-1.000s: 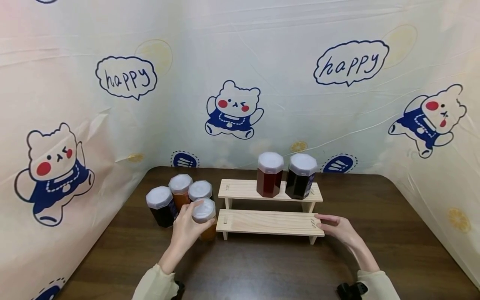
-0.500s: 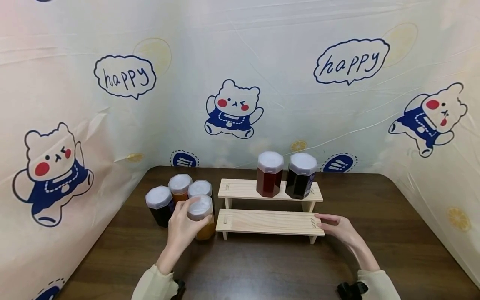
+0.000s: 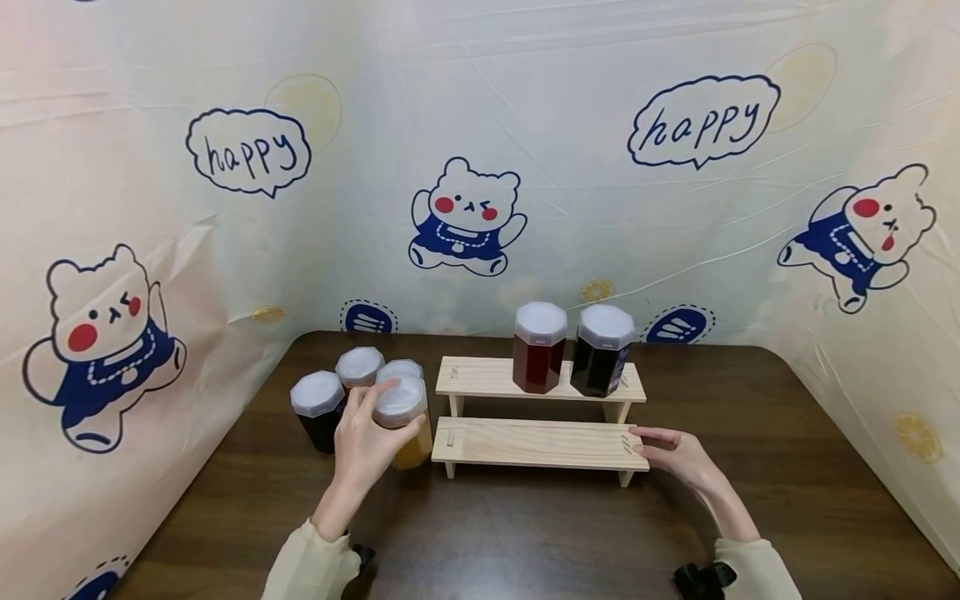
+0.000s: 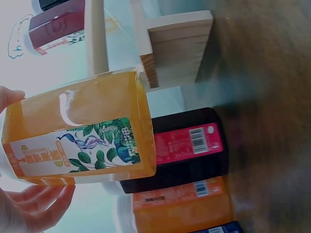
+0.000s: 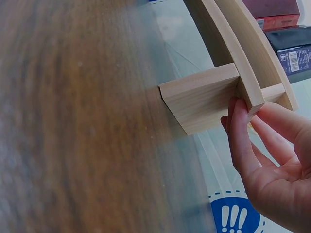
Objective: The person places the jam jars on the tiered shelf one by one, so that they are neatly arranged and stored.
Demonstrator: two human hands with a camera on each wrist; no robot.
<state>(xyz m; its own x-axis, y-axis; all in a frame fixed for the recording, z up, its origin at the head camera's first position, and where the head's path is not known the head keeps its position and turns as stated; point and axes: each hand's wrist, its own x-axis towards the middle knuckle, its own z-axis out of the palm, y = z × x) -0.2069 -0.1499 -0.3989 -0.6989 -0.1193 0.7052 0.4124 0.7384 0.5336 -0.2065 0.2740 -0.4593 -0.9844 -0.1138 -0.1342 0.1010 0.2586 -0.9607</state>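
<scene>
My left hand [image 3: 363, 442] grips an amber jar [image 4: 82, 131] near its white lid, thumb on one side and fingers on the other. In the left wrist view the jar's base is off the table, beside a dark jar [image 4: 189, 177] with a pink label and an orange jar [image 4: 182, 213]. At the lower step [image 3: 532, 442] of a two-step wooden rack, my right hand [image 3: 678, 458] pinches the right end between thumb and fingers. A dark red jar [image 3: 538, 358] and a black jar [image 3: 600, 362] stand upright on the upper step [image 3: 476, 377].
Another dark jar [image 3: 318, 417] stands leftmost in the group left of the rack. The brown wooden table [image 3: 525, 542] meets a printed curtain [image 3: 337, 208] behind and at both sides.
My left hand has raised the amber jar from the table, shifting it slightly left and back. My right hand and the rack keep their places.
</scene>
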